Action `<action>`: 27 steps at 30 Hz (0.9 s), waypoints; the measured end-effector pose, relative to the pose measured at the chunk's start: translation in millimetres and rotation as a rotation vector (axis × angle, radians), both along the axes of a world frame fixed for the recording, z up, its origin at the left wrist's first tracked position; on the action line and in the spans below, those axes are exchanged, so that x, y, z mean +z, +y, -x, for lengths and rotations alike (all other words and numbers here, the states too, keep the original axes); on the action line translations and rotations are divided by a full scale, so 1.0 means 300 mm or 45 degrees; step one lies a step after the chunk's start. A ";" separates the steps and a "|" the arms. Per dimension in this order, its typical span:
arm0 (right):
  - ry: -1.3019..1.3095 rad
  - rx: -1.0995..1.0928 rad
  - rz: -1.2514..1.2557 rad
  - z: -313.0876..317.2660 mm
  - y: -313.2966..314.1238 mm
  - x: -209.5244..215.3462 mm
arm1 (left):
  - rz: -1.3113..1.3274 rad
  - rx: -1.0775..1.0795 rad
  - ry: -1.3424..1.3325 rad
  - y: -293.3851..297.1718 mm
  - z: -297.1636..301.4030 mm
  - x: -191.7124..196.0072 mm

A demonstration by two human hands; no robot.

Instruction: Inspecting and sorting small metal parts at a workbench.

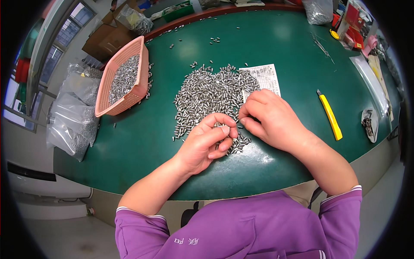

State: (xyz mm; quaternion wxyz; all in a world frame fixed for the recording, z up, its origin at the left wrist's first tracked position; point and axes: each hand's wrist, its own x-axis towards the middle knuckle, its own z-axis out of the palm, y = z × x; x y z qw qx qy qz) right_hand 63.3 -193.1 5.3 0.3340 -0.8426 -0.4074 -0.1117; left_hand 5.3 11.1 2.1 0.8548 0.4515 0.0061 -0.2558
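Note:
A broad heap of small silvery metal pins [207, 95] is spread over the middle of the green table. My left hand [205, 140] is over its near edge, palm turned up and fingers curled, the thumb pressed against the index finger. Whatever lies in that curl is too small to name. Close by on the right, my right hand [269, 118] bends its fingers down at the heap's edge, thumb and fingertips together; what they pinch is hidden. Partly under the heap and behind my right hand lies a printed paper sheet [269, 77].
At the left stands a pink plastic basket [143, 77] holding more pins, beside clear bags [73, 123] of metal parts. On the right lie a yellow utility knife [330, 116], tweezers [321, 46] and a small white dish [374, 125] with dark pieces. Loose pins [214, 40] dot the far table.

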 end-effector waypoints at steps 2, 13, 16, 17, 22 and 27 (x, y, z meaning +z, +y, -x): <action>0.006 0.002 0.003 -0.005 -0.004 -0.002 | 0.005 0.003 -0.005 0.000 0.001 -0.001; 0.025 0.052 0.018 -0.001 -0.003 -0.019 | 0.019 0.024 -0.028 -0.004 0.001 -0.008; 0.099 0.098 -0.208 0.002 0.009 0.010 | 0.006 -0.030 -0.025 0.002 0.000 -0.003; 0.098 0.097 -0.208 0.003 0.012 0.009 | 0.005 -0.031 -0.025 0.000 0.001 -0.001; 0.113 0.283 -0.364 0.015 0.020 0.000 | -0.070 -0.066 0.013 -0.013 0.010 0.013; 0.052 0.096 -0.184 -0.003 0.010 -0.006 | -0.017 -0.069 0.010 -0.006 0.004 0.006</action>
